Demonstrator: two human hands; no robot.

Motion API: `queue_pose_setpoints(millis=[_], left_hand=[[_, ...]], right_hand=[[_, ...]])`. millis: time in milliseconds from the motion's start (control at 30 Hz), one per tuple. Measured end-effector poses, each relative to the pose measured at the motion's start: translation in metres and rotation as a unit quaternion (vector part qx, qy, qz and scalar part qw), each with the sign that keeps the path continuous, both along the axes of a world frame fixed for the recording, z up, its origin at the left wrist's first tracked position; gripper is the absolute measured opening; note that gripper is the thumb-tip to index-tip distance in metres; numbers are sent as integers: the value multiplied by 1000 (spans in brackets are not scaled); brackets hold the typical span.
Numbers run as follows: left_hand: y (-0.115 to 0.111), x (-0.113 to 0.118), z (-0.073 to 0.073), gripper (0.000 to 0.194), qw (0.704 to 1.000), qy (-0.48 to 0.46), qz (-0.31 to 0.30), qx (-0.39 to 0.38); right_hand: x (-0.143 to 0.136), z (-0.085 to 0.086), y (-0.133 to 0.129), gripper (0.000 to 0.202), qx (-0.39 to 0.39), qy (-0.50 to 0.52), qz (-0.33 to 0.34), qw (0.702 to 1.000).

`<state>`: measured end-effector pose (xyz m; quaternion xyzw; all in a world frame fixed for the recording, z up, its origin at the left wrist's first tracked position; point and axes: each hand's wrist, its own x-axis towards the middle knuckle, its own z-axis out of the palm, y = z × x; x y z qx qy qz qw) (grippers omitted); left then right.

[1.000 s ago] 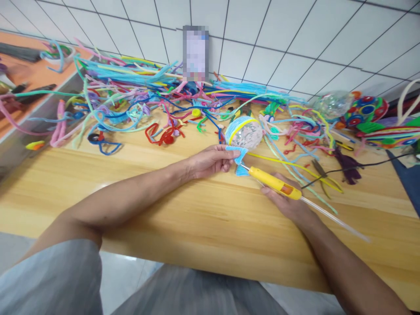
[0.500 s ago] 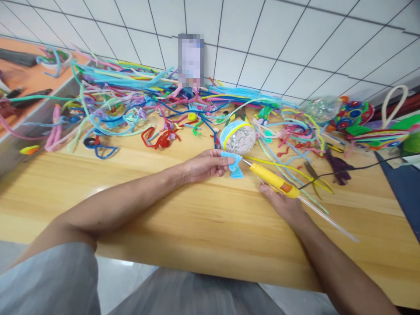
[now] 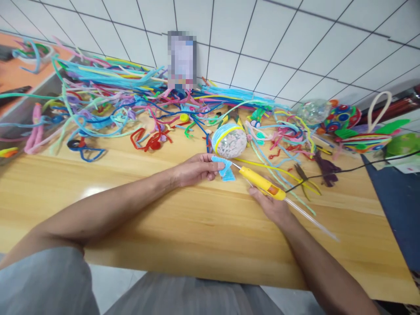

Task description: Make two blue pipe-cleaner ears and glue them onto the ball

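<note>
Between thumb and fingers, my left hand (image 3: 198, 169) pinches a blue fuzzy piece (image 3: 225, 167) that looks made of pipe cleaners, with a second flap hanging below. My right hand (image 3: 271, 204) is wrapped round a yellow hot glue gun (image 3: 262, 183). Its metal nozzle points left and reaches the right edge of the blue piece; whether it touches cannot be made out. A clear glue stick (image 3: 310, 218) sticks out of the gun's back. Just beyond my left hand lies a clear ball (image 3: 231, 142) partly wrapped in blue and yellow pipe cleaners.
Tangled pipe cleaners (image 3: 108, 103) cover the back of the wooden table (image 3: 157, 218). A pixelated phone-like object (image 3: 182, 61) leans on the tiled wall. Pliers (image 3: 306, 181) lie at right beneath the gun's black cord (image 3: 354, 167). Decorated balls (image 3: 343, 118) stand farther right.
The whole view has shifted, so everything appears farther left. Both hands keep their grips, and the nozzle stays at the right edge of the blue piece.
</note>
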<state>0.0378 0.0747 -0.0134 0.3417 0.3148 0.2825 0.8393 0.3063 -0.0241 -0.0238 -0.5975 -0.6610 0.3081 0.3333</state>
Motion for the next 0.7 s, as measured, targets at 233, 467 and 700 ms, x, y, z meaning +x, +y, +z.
queue_pose_setpoints(millis=[233,467,700], left_hand=[[-1,0,1,41,1000,6,2,-5],[0,-1,0,42,1000,5,-1,1],[2,-2,17,45,1000,9,17,17]], right_hand=[[3,-7,0,29,7,15,-12,1000],[9,17,16,21,50,108,-103,988],[134,56,26,43,141,9,-329,934]])
